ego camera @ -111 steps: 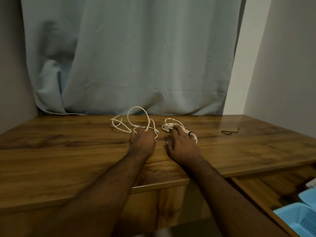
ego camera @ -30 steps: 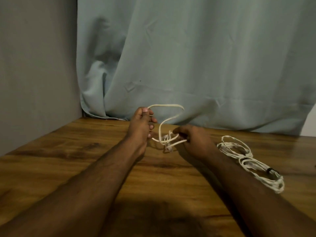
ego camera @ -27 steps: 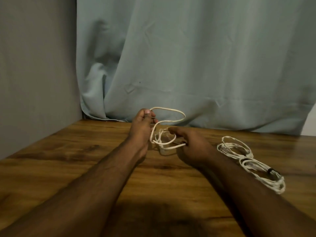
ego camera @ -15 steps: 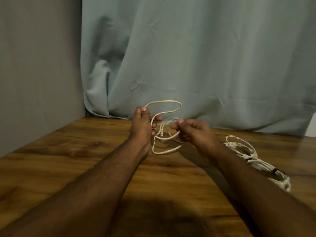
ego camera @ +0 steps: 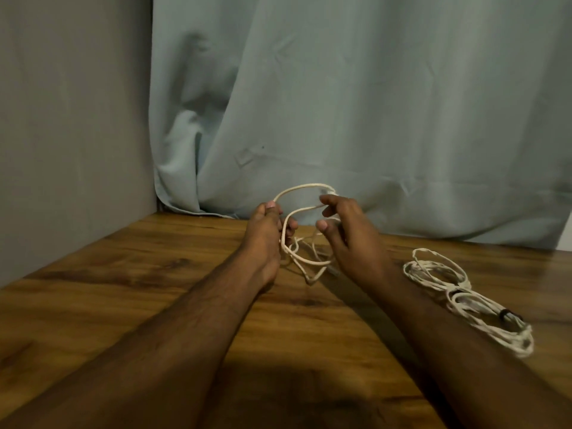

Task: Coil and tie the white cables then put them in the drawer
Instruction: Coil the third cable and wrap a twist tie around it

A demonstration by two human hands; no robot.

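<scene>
A loose white cable (ego camera: 305, 230) is held up between two hands, just above a brown wooden table (ego camera: 130, 292). The cable is gripped by the left hand (ego camera: 266, 239), with the fingers curled around it and the thumb pressed on top. One big loop is lifted up from this hand and is bent over to the right hand (ego camera: 346, 230). There the cable is pinched near the fingertips of the right hand, whose other fingers are only partly curled. More loops of the same cable are hung down between the two hands, and the lowest part is laid on the table. A second white cable (ego camera: 464, 292) is seen on the table to the right, just beside the right forearm. It is already wound into a bundle, and a small dark tie (ego camera: 505, 314) is wrapped around it near its close end. A pale blue curtain (ego camera: 356, 103) is hung behind the table, and a grey wall (ego camera: 71, 119) is seen on the left.
</scene>
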